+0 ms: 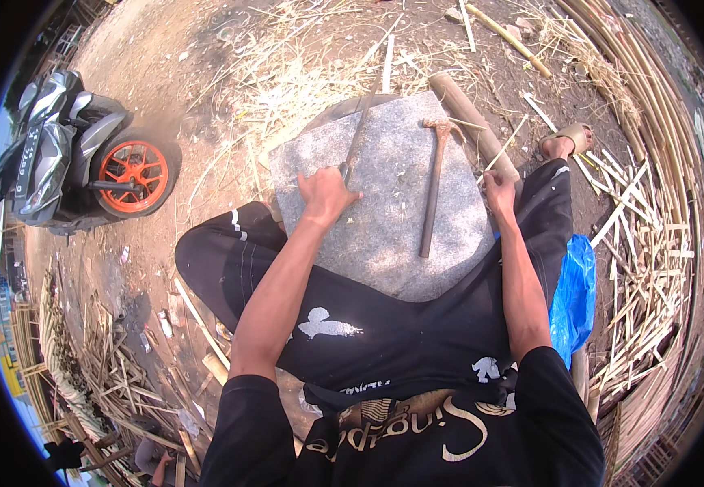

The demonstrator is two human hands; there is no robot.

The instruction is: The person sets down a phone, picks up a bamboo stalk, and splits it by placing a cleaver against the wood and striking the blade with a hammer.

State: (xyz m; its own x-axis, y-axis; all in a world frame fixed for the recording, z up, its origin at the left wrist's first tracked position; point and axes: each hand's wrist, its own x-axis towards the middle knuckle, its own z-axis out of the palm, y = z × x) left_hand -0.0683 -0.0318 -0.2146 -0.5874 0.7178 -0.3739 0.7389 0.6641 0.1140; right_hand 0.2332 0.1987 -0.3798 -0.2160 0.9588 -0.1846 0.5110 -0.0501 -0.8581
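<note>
My left hand [325,197] is closed at the near end of a long knife [360,134], its thumb out to the side. The dark blade points away across a grey stone slab [401,211] in front of my lap. A hammer [433,183] lies on the slab between my hands, head at the far end. At the slab's right side, the fingers of my right hand [499,193] pinch a thin bamboo strip [514,140] that slants up to the right. The knife's handle is mostly hidden in my left hand.
A round wooden pole [474,122] lies along the slab's right edge. Blue plastic sheeting [577,296] sits beside my right leg. Split bamboo [640,243] is piled at the right, shavings [287,81] litter the far ground, and a motorcycle [84,158] stands at the left.
</note>
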